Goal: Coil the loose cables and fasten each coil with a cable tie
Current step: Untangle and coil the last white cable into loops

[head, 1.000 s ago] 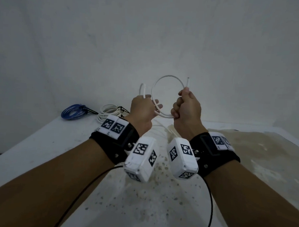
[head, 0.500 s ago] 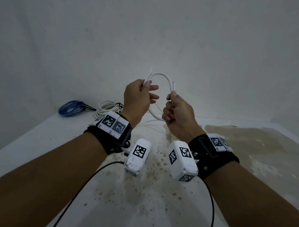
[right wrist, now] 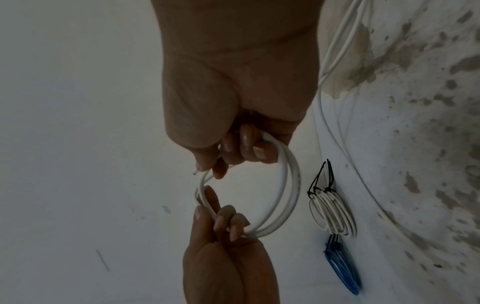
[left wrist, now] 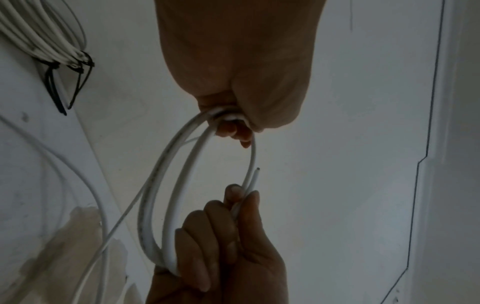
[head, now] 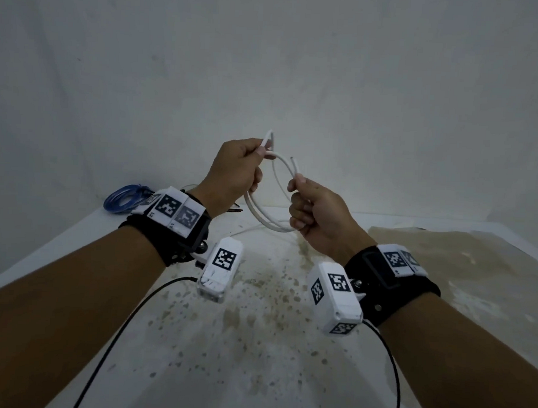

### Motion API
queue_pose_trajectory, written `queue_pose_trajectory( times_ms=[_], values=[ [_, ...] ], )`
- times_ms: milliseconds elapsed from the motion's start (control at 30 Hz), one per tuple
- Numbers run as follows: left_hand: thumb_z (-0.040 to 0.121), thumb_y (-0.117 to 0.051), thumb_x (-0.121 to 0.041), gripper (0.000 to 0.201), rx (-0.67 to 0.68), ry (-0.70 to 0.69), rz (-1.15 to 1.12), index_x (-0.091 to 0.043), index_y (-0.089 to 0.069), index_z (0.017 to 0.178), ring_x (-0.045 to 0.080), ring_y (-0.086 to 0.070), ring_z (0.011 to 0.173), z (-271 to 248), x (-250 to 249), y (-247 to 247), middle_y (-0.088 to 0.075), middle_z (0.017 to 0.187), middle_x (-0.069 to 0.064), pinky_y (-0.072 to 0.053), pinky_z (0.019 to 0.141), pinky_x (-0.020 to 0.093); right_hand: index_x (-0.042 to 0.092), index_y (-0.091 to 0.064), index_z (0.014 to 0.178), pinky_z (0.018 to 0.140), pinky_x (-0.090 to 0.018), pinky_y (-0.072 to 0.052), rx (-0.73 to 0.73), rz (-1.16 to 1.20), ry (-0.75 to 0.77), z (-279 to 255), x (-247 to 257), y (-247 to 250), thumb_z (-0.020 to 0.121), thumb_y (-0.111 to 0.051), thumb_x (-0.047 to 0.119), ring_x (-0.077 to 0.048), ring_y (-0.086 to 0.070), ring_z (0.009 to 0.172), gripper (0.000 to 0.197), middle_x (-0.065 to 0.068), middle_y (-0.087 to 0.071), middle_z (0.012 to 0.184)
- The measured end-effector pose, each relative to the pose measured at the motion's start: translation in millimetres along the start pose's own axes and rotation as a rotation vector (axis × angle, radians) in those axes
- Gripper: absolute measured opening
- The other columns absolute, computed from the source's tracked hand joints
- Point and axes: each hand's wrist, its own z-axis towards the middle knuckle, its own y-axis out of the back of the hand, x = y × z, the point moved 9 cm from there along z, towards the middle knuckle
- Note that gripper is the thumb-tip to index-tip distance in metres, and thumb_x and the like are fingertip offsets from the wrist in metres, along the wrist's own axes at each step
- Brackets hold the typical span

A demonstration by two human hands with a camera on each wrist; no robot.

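Stained table point(head: 255, 357): both hands grip one white cable point(head: 262, 217), seemingly double-looped.

The stained white tabletop point(head: 255, 342) beneath the raised hands is unobstructed in its near and central area. At its far left edge, passage is blocked by a tied blue cable coil point(head: 123, 196) and, just beside it, a tied white cable coil with black cable ties point(right wrist: 331, 211). A loose thin white cable strand point(right wrist: 335, 131) is trailed across the far centre. The far side is closed off by a plain white wall point(head: 298, 66).
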Motion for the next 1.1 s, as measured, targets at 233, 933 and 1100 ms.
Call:
queue_pose_trajectory(
  times_ms=[233,933,1100],
  values=[
    [0.105,-0.040,-0.008,0.028,0.070,0.004,-0.009,-0.004,-0.059,0.125,0.021,-0.073,0.076,-3,1,-4,-0.072,0.100,0.010,-0.060,0.070,0.029,0.014,-0.053,0.080,0.040,-0.021,-0.019,-0.135,0.232,0.096,4,8,8,0.104,-0.048,0.031,-0.008,-0.019,0.042,0.029,0.006,-0.024,0.052],
    [0.104,-0.042,-0.011,0.028,0.164,-0.010,0.094,-0.006,-0.070,0.108,0.009,-0.039,0.042,3,-5,5,-0.074,0.095,0.000,-0.036,0.039,0.022,0.012,-0.061,0.087,0.045,-0.022,-0.022,0.035,0.112,0.037,1,5,-5,0.101,-0.052,0.028,-0.011,-0.014,0.050,0.023,0.005,-0.020,0.056],
    [0.106,-0.042,-0.018,0.029,0.232,-0.056,0.159,-0.008,-0.068,0.111,0.014,-0.033,0.044,8,-23,-2,-0.074,0.088,0.001,-0.032,0.039,0.022,0.011,-0.063,0.089,0.045,-0.022,-0.020,0.091,0.090,-0.008,3,8,-12,0.100,-0.054,0.026,-0.013,-0.010,0.053,0.021,0.004,-0.018,0.058]
  ],
)
